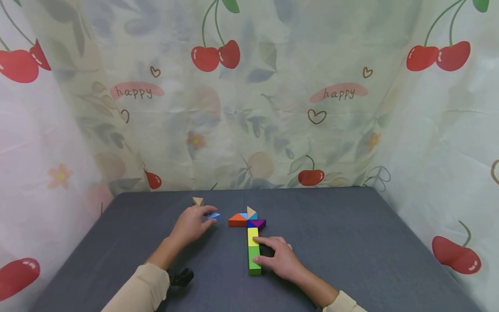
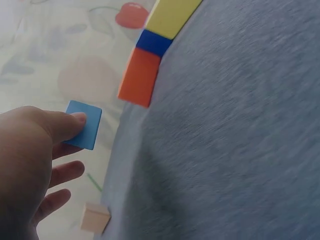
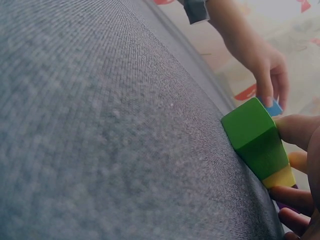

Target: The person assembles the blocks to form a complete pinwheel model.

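My left hand (image 1: 191, 225) pinches a blue triangular block (image 2: 89, 127) between thumb and fingers, left of a pinwheel-like group of blocks. That group has an orange triangular block (image 1: 236, 222), a purple triangular block (image 1: 259, 224), smaller blue pieces and a natural-wood triangular block (image 1: 250, 212). Toward me from it runs a stem: a yellow block (image 1: 251, 233), then a green block (image 1: 254, 265). My right hand (image 1: 283, 259) rests on the stem, index fingertip at the yellow block and thumb on the green one, its other fingers extended along the right side.
Another natural-wood triangular block (image 1: 198, 201) lies behind my left hand, near the far edge of the dark grey table (image 1: 351, 251). Printed curtains (image 1: 273, 130) stand behind and at both sides. A black strap device (image 1: 182, 277) sits at my left wrist.
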Available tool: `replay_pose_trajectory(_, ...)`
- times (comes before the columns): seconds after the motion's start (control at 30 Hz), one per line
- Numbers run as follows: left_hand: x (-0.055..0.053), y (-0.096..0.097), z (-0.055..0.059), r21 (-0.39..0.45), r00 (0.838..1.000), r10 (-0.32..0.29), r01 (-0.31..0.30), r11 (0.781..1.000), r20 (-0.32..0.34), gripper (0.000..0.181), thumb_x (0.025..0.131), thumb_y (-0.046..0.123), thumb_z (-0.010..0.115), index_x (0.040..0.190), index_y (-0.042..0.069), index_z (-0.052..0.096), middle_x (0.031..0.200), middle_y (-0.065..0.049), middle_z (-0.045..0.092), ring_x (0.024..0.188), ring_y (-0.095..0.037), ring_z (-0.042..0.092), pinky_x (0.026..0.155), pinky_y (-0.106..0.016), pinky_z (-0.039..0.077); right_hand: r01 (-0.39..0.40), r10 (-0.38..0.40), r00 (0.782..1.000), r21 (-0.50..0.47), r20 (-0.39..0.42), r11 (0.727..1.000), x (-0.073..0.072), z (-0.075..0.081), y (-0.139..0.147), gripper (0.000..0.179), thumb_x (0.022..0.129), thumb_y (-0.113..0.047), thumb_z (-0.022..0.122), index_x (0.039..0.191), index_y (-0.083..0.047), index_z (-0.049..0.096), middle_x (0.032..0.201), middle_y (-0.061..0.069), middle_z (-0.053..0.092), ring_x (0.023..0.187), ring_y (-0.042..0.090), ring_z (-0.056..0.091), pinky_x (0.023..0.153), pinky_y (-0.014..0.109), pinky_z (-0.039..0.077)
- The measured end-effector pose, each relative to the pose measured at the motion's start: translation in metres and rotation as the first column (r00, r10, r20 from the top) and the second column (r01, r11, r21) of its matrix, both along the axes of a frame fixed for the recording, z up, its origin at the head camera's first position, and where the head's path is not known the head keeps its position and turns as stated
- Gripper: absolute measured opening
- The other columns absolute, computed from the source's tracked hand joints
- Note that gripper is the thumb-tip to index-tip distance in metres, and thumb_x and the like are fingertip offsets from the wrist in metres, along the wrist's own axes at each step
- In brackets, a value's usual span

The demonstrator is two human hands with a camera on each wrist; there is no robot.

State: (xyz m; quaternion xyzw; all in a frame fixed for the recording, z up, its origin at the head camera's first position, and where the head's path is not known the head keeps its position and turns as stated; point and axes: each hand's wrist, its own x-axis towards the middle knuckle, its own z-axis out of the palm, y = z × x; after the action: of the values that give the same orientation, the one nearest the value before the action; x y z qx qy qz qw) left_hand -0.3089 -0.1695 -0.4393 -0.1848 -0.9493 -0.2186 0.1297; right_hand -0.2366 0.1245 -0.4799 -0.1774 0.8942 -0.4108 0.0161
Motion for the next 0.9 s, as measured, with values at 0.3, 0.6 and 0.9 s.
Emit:
replay_pose_trajectory(0.3,0.01,0.017,-0.013,0.004,1.0,0.01,-0.01,1.0,-0.013,0.026,0.083,0.028,0.079,0.108,0.021,0.074,0.095,0.005,0.067,0.082,-0.014,0.058,0.072,-0.037,0.05,0.006,-0.006,1.0,-0.004,-0.008,1.0,0.0,0.0,0.0,0.053,0.083,-0.046,0.074,0.131,-0.027,0.064,0.124,0.002,0.06,0.118,0.026,0.044,0.091,0.053,0.031)
replay_pose_trajectory(0.6,0.015,0.034,-0.018,-0.01,0.999,0.035,-0.035,0.999,-0.024,0.026,0.083,0.032,0.078,0.106,0.021,0.074,0.094,0.004,0.066,0.078,-0.012,0.054,0.07,-0.035,0.049,0.0,0.0,1.0,-0.007,-0.013,1.0,0.001,0.001,0.0,0.053,0.083,-0.045,0.074,0.131,-0.026,0.064,0.123,0.001,0.061,0.118,0.026,0.044,0.091,0.053,0.031)
replay_pose_trajectory(0.9,0.016,0.05,-0.026,-0.077,0.998,-0.013,0.008,0.997,-0.059,0.025,0.084,0.034,0.077,0.105,0.021,0.073,0.089,0.006,0.066,0.075,-0.011,0.053,0.069,-0.033,0.048,-0.003,0.003,1.0,-0.009,-0.014,1.0,0.001,0.002,0.0,0.052,0.083,-0.044,0.074,0.131,-0.026,0.063,0.124,0.001,0.061,0.118,0.026,0.045,0.092,0.054,0.031)
